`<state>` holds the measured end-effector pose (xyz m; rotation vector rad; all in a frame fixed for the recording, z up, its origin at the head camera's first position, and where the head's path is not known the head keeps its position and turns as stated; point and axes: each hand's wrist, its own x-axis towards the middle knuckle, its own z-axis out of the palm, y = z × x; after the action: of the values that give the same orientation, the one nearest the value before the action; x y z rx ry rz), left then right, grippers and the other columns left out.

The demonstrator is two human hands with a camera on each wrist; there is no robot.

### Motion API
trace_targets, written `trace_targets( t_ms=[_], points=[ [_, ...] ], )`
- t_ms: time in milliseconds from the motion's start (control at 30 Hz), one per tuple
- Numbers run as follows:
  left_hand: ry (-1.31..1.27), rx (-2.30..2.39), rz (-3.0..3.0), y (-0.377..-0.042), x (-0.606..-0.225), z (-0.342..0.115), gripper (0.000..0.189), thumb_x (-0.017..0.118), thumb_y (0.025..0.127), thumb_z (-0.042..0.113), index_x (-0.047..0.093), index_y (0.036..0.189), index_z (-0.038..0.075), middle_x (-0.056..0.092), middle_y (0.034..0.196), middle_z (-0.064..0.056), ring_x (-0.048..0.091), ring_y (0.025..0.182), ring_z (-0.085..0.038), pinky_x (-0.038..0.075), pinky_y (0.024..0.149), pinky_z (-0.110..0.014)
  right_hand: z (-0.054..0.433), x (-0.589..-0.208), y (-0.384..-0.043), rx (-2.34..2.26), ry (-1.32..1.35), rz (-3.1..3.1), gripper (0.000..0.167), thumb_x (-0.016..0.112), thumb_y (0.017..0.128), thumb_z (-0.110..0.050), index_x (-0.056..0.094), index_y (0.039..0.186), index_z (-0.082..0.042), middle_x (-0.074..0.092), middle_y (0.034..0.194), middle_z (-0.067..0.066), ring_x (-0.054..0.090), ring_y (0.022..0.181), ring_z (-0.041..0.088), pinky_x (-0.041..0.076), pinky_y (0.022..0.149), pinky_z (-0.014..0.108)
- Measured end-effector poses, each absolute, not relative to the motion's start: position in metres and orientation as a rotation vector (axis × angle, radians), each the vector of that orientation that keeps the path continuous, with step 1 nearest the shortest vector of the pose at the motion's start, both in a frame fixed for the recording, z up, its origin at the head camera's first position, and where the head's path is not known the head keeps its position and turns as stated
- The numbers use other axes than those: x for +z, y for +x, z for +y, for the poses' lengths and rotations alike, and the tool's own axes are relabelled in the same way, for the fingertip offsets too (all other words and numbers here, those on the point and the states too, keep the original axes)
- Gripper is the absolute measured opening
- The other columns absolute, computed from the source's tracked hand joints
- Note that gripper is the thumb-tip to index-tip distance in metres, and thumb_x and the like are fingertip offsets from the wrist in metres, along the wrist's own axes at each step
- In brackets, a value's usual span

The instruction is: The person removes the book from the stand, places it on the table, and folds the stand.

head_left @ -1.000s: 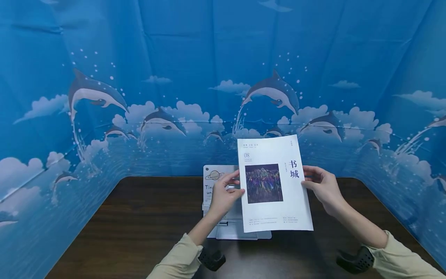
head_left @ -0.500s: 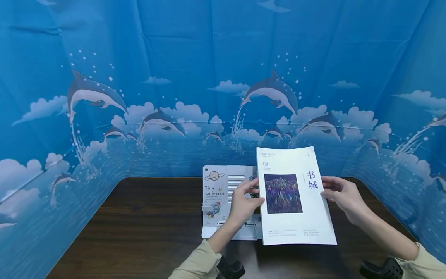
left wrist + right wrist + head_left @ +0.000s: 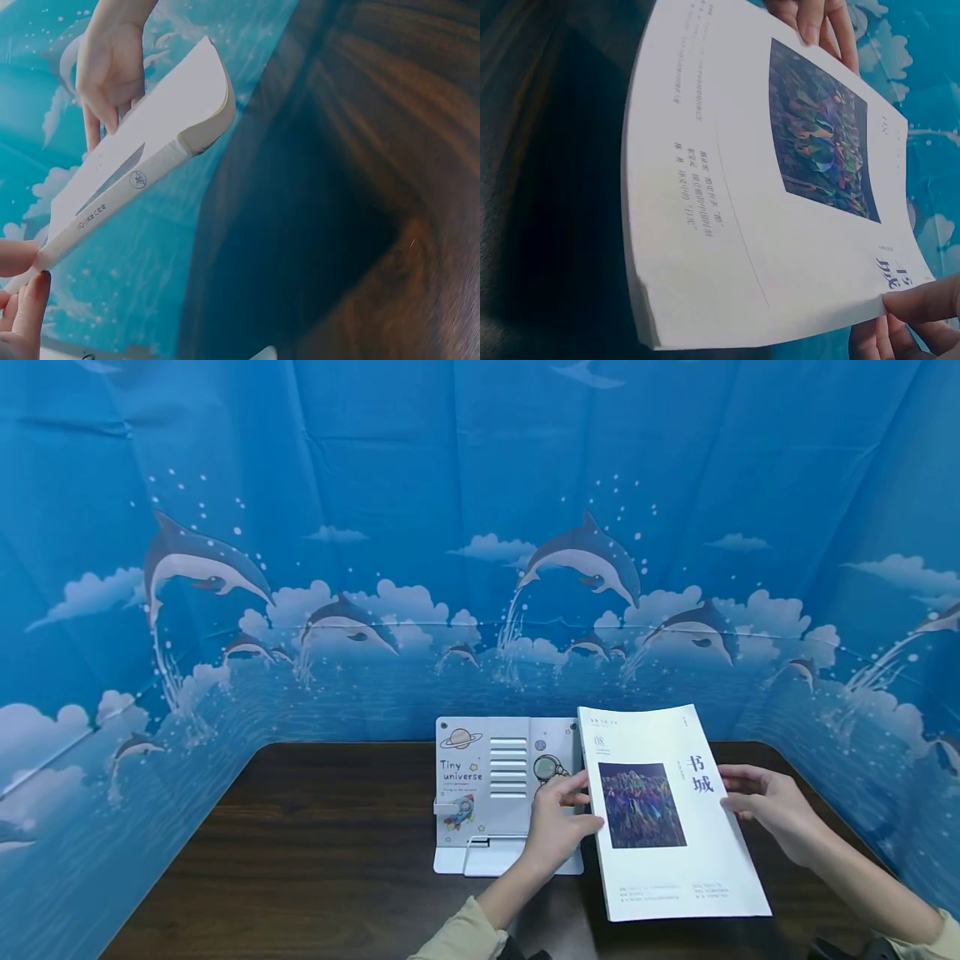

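A white paperback magazine [image 3: 675, 868] with a dark picture and purple characters on its cover is held above the table, to the right of a book stand. My left hand [image 3: 558, 827] pinches its left edge, thumb on the cover and fingers behind. On the opposite edge my right hand [image 3: 776, 810] grips it the same way. The left wrist view shows the spine of the magazine [image 3: 127, 187] and a gap over the tabletop. The white book stand [image 3: 468, 785], printed with a planet and a rocket, stands upright; the magazine and left hand cover part of its right side.
A dark wooden table [image 3: 315, 835] extends on both sides of the stand. Behind it hangs a blue dolphin-print curtain [image 3: 375, 568], which also closes in the left and right sides. The magazine throws a shadow [image 3: 300, 225] on the wood.
Both hands have carried the magazine to the right and downward, off the front of the book stand. More of the stand's printed face now shows. The stand itself has stayed put.
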<state>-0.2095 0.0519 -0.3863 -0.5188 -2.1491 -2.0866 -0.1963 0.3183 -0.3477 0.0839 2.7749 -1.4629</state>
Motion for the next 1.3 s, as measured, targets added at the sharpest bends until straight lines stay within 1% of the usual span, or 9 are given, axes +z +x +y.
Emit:
trace_targets(
  t_ms=[100, 167, 300, 433, 533, 767, 933, 1100, 1300],
  points=[
    [-0.502, -2.124, -2.163, -0.207, -0.390, 0.058, 0.056, 0.068, 0.067, -0.011, 0.057, 0.120, 0.002, 0.052, 0.104, -0.004, 0.052, 0.088, -0.014, 0.051, 0.062, -0.019, 0.325, -0.349, -0.197, -1.451, 0.125, 2.724, 0.055, 0.057, 0.085, -0.005, 0.032, 0.131, 0.014, 0.054, 0.110, 0.021, 0.056, 0.081, 0.015, 0.047, 0.064, 0.030],
    [-0.486, -2.146, -2.182, -0.205, -0.391, 0.061, 0.056, 0.068, 0.067, -0.010, 0.057, 0.121, 0.002, 0.052, 0.104, -0.002, 0.051, 0.088, -0.014, 0.050, 0.064, -0.019, 0.330, -0.351, -0.197, -1.454, 0.139, 2.691, 0.056, 0.056, 0.085, -0.004, 0.031, 0.131, 0.014, 0.055, 0.109, 0.019, 0.056, 0.080, 0.014, 0.047, 0.064, 0.031],
    [-0.423, -2.158, -2.233, -0.202, -0.394, 0.065, 0.057, 0.069, 0.068, -0.009, 0.056, 0.122, 0.004, 0.052, 0.104, 0.001, 0.050, 0.089, -0.012, 0.048, 0.064, -0.020, 0.336, -0.355, -0.198, -1.452, 0.146, 2.662, 0.056, 0.056, 0.084, -0.003, 0.030, 0.131, 0.015, 0.056, 0.106, 0.017, 0.056, 0.080, 0.014, 0.047, 0.064, 0.031],
    [-0.380, -2.173, -2.256, -0.200, -0.399, 0.070, 0.058, 0.068, 0.068, -0.012, 0.056, 0.122, 0.002, 0.052, 0.105, 0.000, 0.051, 0.089, -0.013, 0.051, 0.063, -0.019, 0.340, -0.362, -0.198, -1.440, 0.155, 2.657, 0.057, 0.056, 0.084, -0.002, 0.029, 0.131, 0.015, 0.056, 0.107, 0.017, 0.056, 0.081, 0.015, 0.047, 0.065, 0.031],
    [-0.352, -2.181, -2.243, -0.198, -0.402, 0.073, 0.058, 0.068, 0.066, -0.015, 0.056, 0.121, 0.000, 0.052, 0.104, -0.003, 0.052, 0.088, -0.014, 0.051, 0.063, -0.020, 0.341, -0.366, -0.199, -1.449, 0.160, 2.647, 0.058, 0.056, 0.084, -0.002, 0.028, 0.132, 0.015, 0.055, 0.109, 0.018, 0.056, 0.082, 0.015, 0.047, 0.066, 0.032],
    [-0.281, -2.169, -2.252, -0.197, -0.409, 0.079, 0.058, 0.069, 0.063, -0.015, 0.058, 0.118, -0.001, 0.055, 0.101, -0.002, 0.054, 0.084, -0.011, 0.049, 0.059, -0.020, 0.346, -0.374, -0.202, -1.476, 0.190, 2.609, 0.059, 0.056, 0.084, -0.001, 0.028, 0.133, 0.014, 0.056, 0.108, 0.017, 0.057, 0.082, 0.015, 0.046, 0.067, 0.032],
    [-0.262, -2.194, -2.250, -0.198, -0.417, 0.083, 0.059, 0.068, 0.061, -0.016, 0.058, 0.117, -0.001, 0.056, 0.102, -0.002, 0.054, 0.084, -0.012, 0.049, 0.058, -0.020, 0.349, -0.380, -0.205, -1.473, 0.185, 2.600, 0.058, 0.055, 0.083, 0.000, 0.029, 0.133, 0.015, 0.055, 0.109, 0.019, 0.057, 0.082, 0.016, 0.047, 0.066, 0.032],
    [-0.255, -2.218, -2.245, -0.198, -0.424, 0.083, 0.058, 0.067, 0.061, -0.017, 0.057, 0.117, -0.005, 0.055, 0.103, -0.006, 0.055, 0.084, -0.015, 0.049, 0.060, -0.021, 0.351, -0.390, -0.207, -1.466, 0.169, 2.606, 0.058, 0.056, 0.083, -0.001, 0.030, 0.133, 0.013, 0.053, 0.110, 0.021, 0.056, 0.082, 0.018, 0.046, 0.065, 0.033],
    [-0.226, -2.221, -2.260, -0.200, -0.435, 0.087, 0.060, 0.066, 0.059, -0.019, 0.056, 0.117, -0.006, 0.054, 0.101, -0.005, 0.054, 0.083, -0.013, 0.050, 0.062, -0.020, 0.353, -0.402, -0.210, -1.421, 0.148, 2.633, 0.059, 0.057, 0.082, -0.002, 0.031, 0.133, 0.013, 0.054, 0.110, 0.023, 0.057, 0.082, 0.020, 0.044, 0.067, 0.032]
  ],
)
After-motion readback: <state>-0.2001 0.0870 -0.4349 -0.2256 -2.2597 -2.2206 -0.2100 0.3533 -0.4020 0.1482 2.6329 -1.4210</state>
